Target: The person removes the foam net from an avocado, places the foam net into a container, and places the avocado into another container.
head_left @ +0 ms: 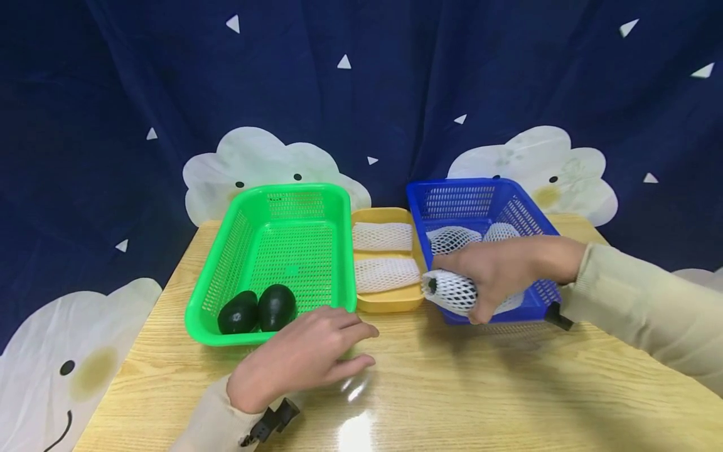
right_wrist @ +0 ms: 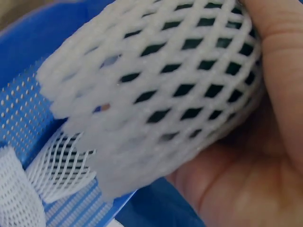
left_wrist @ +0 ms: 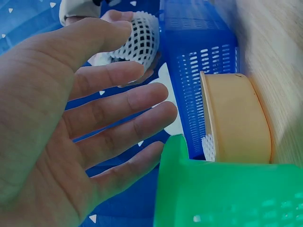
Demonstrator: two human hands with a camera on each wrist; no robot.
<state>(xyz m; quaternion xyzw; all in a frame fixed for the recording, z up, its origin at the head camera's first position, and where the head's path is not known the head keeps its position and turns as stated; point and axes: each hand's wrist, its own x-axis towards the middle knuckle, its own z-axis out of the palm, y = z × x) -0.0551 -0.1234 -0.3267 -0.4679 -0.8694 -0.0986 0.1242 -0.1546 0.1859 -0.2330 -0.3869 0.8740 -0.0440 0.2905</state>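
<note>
"Head view, right side: what is in the right hand (head_left: 503,269)?"

"One dark rounded fruit in a white foam-net sleeve (head_left: 455,294). Fingers curled around it, parted only to its width. Position: raised by the near left corner of the blue perforated plastic basket (head_left: 459,202)."

"Contents of that basket?"

"More white net-sleeved pieces (head_left: 455,237), partly hidden by the hand."

"Left hand (head_left: 310,350)?"

"Fingers extended, nothing gripped; beside the near right corner of the green perforated plastic basket (head_left: 294,251), contact cannot be told. Two bare dark fruits (head_left: 277,306) lie at its near end."

"Between baskets?"

"Shallow yellow plastic tray (head_left: 391,304) on the wood-grain worktop (head_left: 429,395), holding two white foam-net sleeves (head_left: 386,274)."
</note>
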